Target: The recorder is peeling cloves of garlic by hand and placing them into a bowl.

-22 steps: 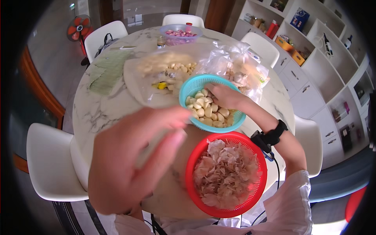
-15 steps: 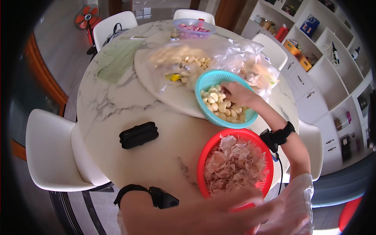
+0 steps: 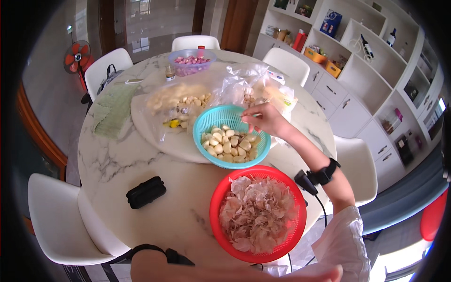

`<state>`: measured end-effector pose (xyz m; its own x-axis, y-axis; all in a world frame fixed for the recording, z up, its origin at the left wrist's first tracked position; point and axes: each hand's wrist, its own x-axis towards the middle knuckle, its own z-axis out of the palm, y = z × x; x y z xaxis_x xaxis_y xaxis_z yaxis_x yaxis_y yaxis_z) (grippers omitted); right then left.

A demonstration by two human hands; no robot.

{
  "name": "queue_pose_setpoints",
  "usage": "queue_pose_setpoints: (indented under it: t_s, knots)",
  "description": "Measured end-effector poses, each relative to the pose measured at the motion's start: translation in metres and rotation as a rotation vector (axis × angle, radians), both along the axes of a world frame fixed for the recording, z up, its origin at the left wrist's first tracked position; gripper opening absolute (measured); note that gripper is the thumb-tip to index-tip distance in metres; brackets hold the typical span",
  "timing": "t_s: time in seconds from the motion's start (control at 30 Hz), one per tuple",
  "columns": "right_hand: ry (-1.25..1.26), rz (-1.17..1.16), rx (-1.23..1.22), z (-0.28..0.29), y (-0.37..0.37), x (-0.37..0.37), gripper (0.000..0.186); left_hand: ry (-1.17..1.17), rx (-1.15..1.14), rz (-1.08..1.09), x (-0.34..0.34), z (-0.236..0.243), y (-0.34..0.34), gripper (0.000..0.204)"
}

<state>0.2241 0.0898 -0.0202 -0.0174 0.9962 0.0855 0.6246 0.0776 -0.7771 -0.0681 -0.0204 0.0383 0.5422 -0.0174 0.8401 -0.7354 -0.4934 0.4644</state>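
My right hand (image 3: 264, 118) is above the right side of a turquoise plastic basket (image 3: 199, 129), fingers closed in a pinch; whatever they may hold is too small to make out. Peeled garlic cloves (image 3: 228, 145) fill the bottom of that basket. Nearer to me, a red plastic basket (image 3: 217, 231) holds a heap of dry garlic skins (image 3: 256, 211). My left forearm crosses the lower edge, and only a sliver of my left hand (image 3: 324, 274) shows below the red basket, its fingers mostly cut off by the frame.
Behind the turquoise basket, clear plastic bags (image 3: 244, 84) with garlic lie on the round turntable (image 3: 145, 124). A black case (image 3: 146, 192) sits at left on the marble table (image 3: 112, 164). Farther back are a green cloth (image 3: 112, 113), a small jar (image 3: 170, 73) and a bowl of pinkish pieces (image 3: 191, 63).
My right hand has risen out of the cloves to above the basket's right side. My left hand has dropped mostly out of the lower edge. The whole view has shifted.
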Motion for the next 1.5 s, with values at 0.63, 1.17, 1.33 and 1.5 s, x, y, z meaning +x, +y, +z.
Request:
queue_pose_setpoints:
  t_s: [0.63, 1.17, 1.33, 1.5]
  knots:
    - [0.627, 0.377, 0.020, 0.043, -0.154, -0.034, 0.029, 0.398, -0.007, 0.746, 0.068, -0.026, 0.010, 0.041]
    - [0.760, 0.321, -0.123, 0.038, -0.148, -0.027, 0.027, 0.238, 0.120, 0.775, 0.077, -0.039, 0.027, 0.020]
    - [0.597, 0.400, -0.024, 0.035, -0.146, -0.024, 0.025, 0.211, 0.187, 0.802, 0.077, -0.041, 0.030, 0.020]
    - [0.519, 0.436, 0.078, 0.033, -0.145, -0.024, 0.029, 0.203, 0.142, 0.819, 0.075, -0.039, 0.029, 0.019]
